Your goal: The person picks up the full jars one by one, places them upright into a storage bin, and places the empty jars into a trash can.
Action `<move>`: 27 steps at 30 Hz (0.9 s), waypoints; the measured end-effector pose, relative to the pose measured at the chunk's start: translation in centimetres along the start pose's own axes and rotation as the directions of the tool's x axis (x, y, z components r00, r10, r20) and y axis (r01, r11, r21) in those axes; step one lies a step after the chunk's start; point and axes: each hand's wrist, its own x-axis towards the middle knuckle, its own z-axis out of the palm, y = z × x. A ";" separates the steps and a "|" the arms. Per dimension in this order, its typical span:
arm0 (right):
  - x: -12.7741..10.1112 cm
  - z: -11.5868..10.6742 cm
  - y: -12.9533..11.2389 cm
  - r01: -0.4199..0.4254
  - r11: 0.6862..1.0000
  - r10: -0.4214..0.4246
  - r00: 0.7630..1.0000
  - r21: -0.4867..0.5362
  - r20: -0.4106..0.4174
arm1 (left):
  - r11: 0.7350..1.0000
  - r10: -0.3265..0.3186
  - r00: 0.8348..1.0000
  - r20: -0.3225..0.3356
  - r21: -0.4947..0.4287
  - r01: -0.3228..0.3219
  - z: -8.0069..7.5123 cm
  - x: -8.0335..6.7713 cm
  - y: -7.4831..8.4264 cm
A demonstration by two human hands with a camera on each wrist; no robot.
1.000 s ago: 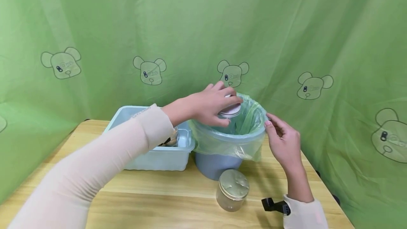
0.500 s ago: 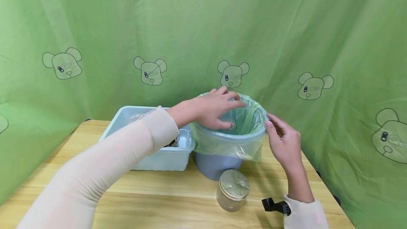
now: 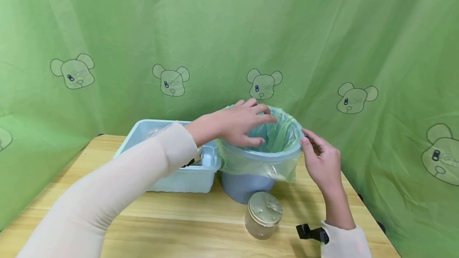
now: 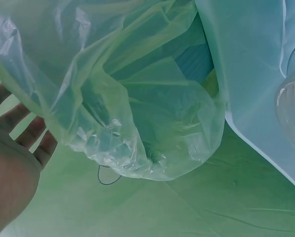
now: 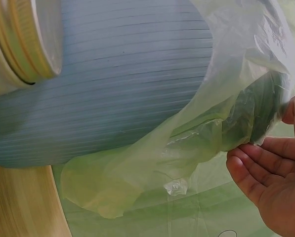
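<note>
Left hand [image 3: 236, 124] hovers empty over the mouth of the lined bin [image 3: 259, 162], fingers loosely spread. Right hand [image 3: 320, 158] touches the bag-covered rim on the right, fingers relaxed. Judgement: steady that rim, and withdraw without snagging the liner [image 3: 283, 134].

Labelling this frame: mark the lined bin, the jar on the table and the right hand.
lined bin [image 3: 247, 182], head view, bare blue wall.
jar [image 3: 264, 209], head view, metal lid.
right hand [image 3: 322, 162], head view, back of hand.

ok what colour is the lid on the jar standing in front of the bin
Gold, a dull metallic tone, on the jar; the head view shows it best.
</note>
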 end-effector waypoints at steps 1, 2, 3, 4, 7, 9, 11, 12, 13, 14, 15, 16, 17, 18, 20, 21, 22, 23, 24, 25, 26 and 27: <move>0.0 0.0 0.0 0.000 1.000 0.000 1.000 0.002 0.000 | 1.000 0.005 1.000 -0.006 -0.002 -0.005 -0.1 -0.1 0.1; 0.0 0.0 0.0 0.001 1.000 -0.001 1.000 0.003 0.001 | 1.000 0.008 1.000 -0.013 0.001 -0.008 -0.2 -0.2 0.1; 0.0 0.0 0.0 0.002 1.000 -0.002 1.000 0.004 0.000 | 1.000 0.013 1.000 -0.022 0.002 -0.013 -0.3 -0.4 0.2; 0.0 0.0 0.0 0.002 1.000 -0.002 1.000 0.005 0.001 | 1.000 0.020 0.999 -0.036 0.002 -0.020 -0.4 -0.5 0.3; 0.0 0.0 0.0 0.004 1.000 -0.004 1.000 0.007 0.000 | 0.999 0.042 0.996 -0.077 0.018 -0.040 -0.6 -1.0 0.7; 0.0 0.0 -0.1 0.004 1.000 -0.004 1.000 0.005 -0.001 | 0.998 0.058 0.993 -0.104 0.038 -0.054 -0.6 -1.4 1.0; 0.0 0.0 -0.1 0.005 1.000 -0.005 1.000 0.004 -0.001 | 0.996 0.074 0.990 -0.124 0.052 -0.068 -0.5 -1.7 1.3; 0.0 0.0 -0.1 0.006 1.000 -0.006 1.000 0.003 -0.001 | 0.996 0.081 0.988 -0.131 0.057 -0.074 -0.5 -1.9 1.4; 0.0 0.0 -0.1 0.006 1.000 -0.006 1.000 0.002 0.000 | 0.995 0.088 0.987 -0.137 0.055 -0.082 -0.4 -2.1 1.6; 0.0 0.0 -0.1 0.006 1.000 -0.006 1.000 0.002 0.002 | 0.995 0.095 0.985 -0.143 0.053 -0.088 -0.4 -2.3 1.7; 0.0 -0.1 -0.2 0.006 1.000 -0.006 1.000 0.002 0.002 | 0.994 0.101 0.984 -0.148 0.050 -0.094 -0.3 -2.5 1.8; 0.0 -0.1 -0.2 0.005 1.000 -0.005 1.000 0.003 0.004 | 0.994 0.106 0.983 -0.151 0.047 -0.100 -0.2 -2.7 1.9; 0.0 -0.1 -0.2 0.003 1.000 -0.003 1.000 0.002 0.004 | 0.993 0.114 0.981 -0.155 0.044 -0.108 -0.1 -2.9 2.0; 0.0 -0.1 -0.2 0.001 1.000 -0.001 1.000 0.002 0.005 | 0.992 0.122 0.979 -0.160 0.039 -0.118 0.0 -3.0 2.2; 0.0 -0.1 -0.2 -0.001 1.000 0.001 1.000 0.000 0.006 | 0.990 0.142 0.974 -0.176 0.036 -0.138 0.2 -3.3 2.5; 0.0 -0.2 -0.2 -0.001 1.000 0.001 1.000 -0.001 0.007 | 0.988 0.154 0.971 -0.183 0.037 -0.150 0.3 -3.5 2.7; 0.0 -0.2 -0.2 -0.001 1.000 0.001 1.000 -0.003 0.007 | 0.986 0.168 0.968 -0.189 0.039 -0.163 0.4 -3.6 2.9; 0.0 -0.2 -0.3 -0.001 1.000 0.001 1.000 -0.004 0.008 | 0.983 0.181 0.964 -0.194 0.043 -0.176 0.5 -3.7 3.2; 0.0 -0.2 -0.3 0.000 1.000 0.000 1.000 -0.005 0.009 | 0.981 0.193 0.961 -0.197 0.047 -0.187 0.5 -3.8 3.4; 0.0 -0.2 -0.3 -0.001 1.000 0.001 1.000 -0.005 0.009 | 0.979 0.204 0.958 -0.200 0.052 -0.198 0.6 -3.9 3.7; 0.0 -0.1 -0.3 -0.002 1.000 0.002 1.000 -0.006 0.009 | 0.977 0.214 0.956 -0.200 0.055 -0.207 0.7 -3.9 4.0; 0.0 -0.2 -0.3 -0.002 1.000 0.002 1.000 -0.008 0.009 | 0.974 0.226 0.954 -0.198 0.057 -0.219 0.7 -4.0 4.3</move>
